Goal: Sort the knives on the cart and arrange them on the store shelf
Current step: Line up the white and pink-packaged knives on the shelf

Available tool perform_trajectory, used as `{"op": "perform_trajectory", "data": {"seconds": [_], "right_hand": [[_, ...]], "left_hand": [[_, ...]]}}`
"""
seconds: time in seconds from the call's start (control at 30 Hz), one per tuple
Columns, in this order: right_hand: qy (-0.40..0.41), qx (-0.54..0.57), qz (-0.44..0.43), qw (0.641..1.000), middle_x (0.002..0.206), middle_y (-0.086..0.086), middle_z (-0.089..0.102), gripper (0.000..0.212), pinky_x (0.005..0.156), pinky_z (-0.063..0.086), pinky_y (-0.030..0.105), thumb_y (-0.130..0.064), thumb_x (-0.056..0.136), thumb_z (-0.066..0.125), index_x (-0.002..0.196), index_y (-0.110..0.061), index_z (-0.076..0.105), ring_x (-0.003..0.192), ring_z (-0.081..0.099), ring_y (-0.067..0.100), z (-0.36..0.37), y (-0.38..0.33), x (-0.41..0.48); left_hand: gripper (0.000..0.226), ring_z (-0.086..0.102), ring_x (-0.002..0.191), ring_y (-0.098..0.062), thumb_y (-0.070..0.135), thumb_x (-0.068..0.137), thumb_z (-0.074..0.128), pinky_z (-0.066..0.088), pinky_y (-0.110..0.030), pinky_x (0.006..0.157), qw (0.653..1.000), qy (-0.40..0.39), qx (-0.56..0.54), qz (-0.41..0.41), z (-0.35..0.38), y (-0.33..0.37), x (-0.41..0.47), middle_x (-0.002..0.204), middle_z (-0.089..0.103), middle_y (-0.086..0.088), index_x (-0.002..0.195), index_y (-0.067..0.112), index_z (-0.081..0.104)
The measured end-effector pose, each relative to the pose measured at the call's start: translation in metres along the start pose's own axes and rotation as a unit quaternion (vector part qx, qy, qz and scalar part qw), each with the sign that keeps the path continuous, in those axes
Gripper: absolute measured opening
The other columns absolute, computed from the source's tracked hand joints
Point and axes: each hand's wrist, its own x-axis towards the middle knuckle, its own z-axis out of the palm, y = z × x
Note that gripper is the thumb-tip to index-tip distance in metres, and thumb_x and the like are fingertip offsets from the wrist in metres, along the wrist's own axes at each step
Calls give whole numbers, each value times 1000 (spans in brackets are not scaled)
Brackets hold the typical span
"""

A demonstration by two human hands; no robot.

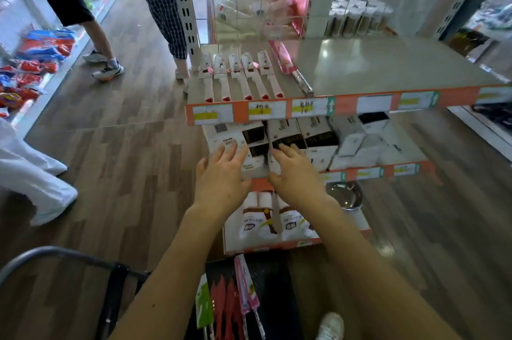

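Note:
Both my arms reach forward to the middle shelf. My left hand (221, 173) lies with straight fingers on a white box (232, 142). My right hand (293, 173) lies flat on the neighbouring white-and-black boxes (288, 140). On the top shelf (388, 68), at its left end, several white-handled knives in packs (241, 76) lie side by side, with a pink packaged knife (285, 59) to their right. Below me on the black cart (274, 278) lie packaged knives: a green one (204, 303), red ones (224, 309) and pink ones (246, 289).
The bottom shelf holds white packs (266, 223) and a steel bowl (343, 197). Two people stand in the aisle at the upper left (166, 15). Coloured bags (33, 62) pile along the left wall. The cart's grey handle (55, 252) curves at lower left.

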Motion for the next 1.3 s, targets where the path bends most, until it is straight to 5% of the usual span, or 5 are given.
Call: {"op": "perform_trajectory", "data": {"seconds": [0.2,0.5,0.7,0.97,1.3], "right_hand": [[-38,26,13,999,150,7,30,49,107,29,34,-21,94,46,141,-11,34,137,26,22,28,2,-32],[-79,62,18,995,152,3,27,55,104,34,34,-24,94,46,145,-16,27,134,33,24,72,33,-86],[-105,29,-12,994,150,7,31,55,107,35,44,-25,93,49,144,-17,29,132,37,28,124,51,-114],[-162,49,-2,986,151,4,28,57,103,39,36,-23,94,50,145,-17,27,134,36,24,202,85,-141],[-198,30,28,979,152,3,27,54,101,42,35,-25,96,45,145,-20,24,134,35,22,373,134,-138]], "left_hand": [[64,14,143,-21,40,92,46,18,-44,113,999,-36,-8,-8,22,-13,-33,156,17,1,147,27,16],[62,37,132,-26,32,85,52,39,-43,103,994,-81,-57,-35,83,-13,-86,150,31,-3,141,21,30],[69,26,139,-27,28,90,55,30,-39,111,982,-125,-110,-94,129,-4,-117,156,12,-9,147,19,17],[70,18,140,-30,22,91,52,29,-39,110,971,-153,-113,-142,214,-13,-162,157,0,-6,148,23,11],[62,11,144,-26,33,94,44,21,-42,115,971,-202,-48,-121,386,-75,-176,157,7,-8,147,24,15]]}}
